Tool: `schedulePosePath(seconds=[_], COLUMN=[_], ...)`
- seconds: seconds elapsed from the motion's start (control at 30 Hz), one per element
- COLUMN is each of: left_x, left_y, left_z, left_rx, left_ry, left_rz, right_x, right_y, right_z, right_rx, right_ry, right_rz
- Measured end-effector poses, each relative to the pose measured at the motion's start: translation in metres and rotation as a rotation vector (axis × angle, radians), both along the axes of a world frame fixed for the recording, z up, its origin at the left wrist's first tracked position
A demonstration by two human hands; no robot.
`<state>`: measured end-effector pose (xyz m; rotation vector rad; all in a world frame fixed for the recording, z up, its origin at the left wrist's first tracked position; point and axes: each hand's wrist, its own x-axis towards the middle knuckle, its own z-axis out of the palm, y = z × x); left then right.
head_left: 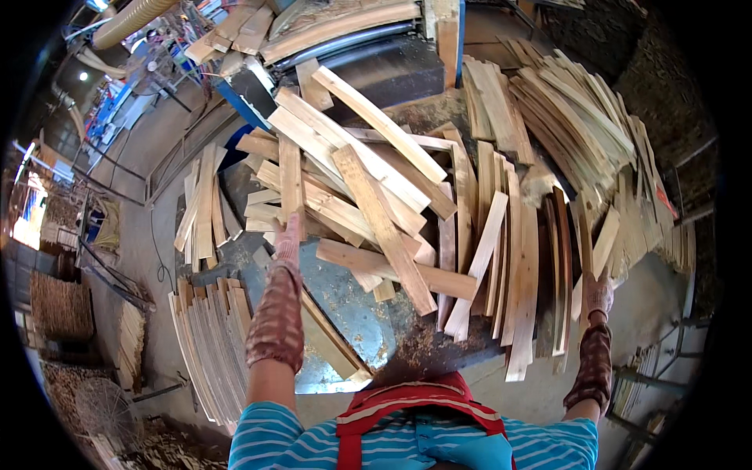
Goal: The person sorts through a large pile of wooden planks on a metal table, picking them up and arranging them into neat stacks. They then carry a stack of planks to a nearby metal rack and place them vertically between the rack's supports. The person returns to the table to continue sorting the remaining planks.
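My left hand [288,239], in a pale glove below a brown patterned sleeve cover, is closed on the near end of a wooden slat [291,176]. That slat points away from me across the left of a loose heap of pale planks [368,180]. Far to the right, my gloved right hand [599,294] is closed at the near end of another wooden slat [605,239], beside a row of upright-lying slats [517,258]. The fingers of both hands are partly hidden. One broad plank [384,227] lies slantwise over the middle of the heap.
A metal worktable [352,321] strewn with sawdust bears the wood. Behind it stands a machine with a roller [345,48]. Stacked slats lie at the near left [207,337] and far right [572,117]. A ribbed hose [129,23] hangs at the upper left.
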<state>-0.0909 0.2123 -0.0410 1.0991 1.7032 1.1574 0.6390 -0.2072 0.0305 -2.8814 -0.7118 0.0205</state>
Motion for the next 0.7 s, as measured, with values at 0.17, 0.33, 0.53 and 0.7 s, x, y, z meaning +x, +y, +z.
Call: schedulePosePath(seconds=[0.17,0.33,0.53,0.7], left_x=[0.121,0.118,0.090,0.121], left_y=[-0.019,-0.075,-0.107,-0.150], left_z=[0.015,0.046,0.064,0.088], left_rx=[-0.352,-0.288,-0.213,-0.266], left_ry=[-0.270,-0.634,-0.850,-1.414], left_rz=[-0.126,-0.109,-0.079,-0.089], right_x=[-0.024,-0.197,-0.309,-0.282], right_y=[0.054,0.224,0.390,0.377], right_z=[-0.043,-0.014,-0.005,-0.023], right_rx=[0.271,0.353,-0.076,0.366], right_ry=[0.364,0.534,0.128,0.612], right_rz=[0.518,0.887,1.022,0.865])
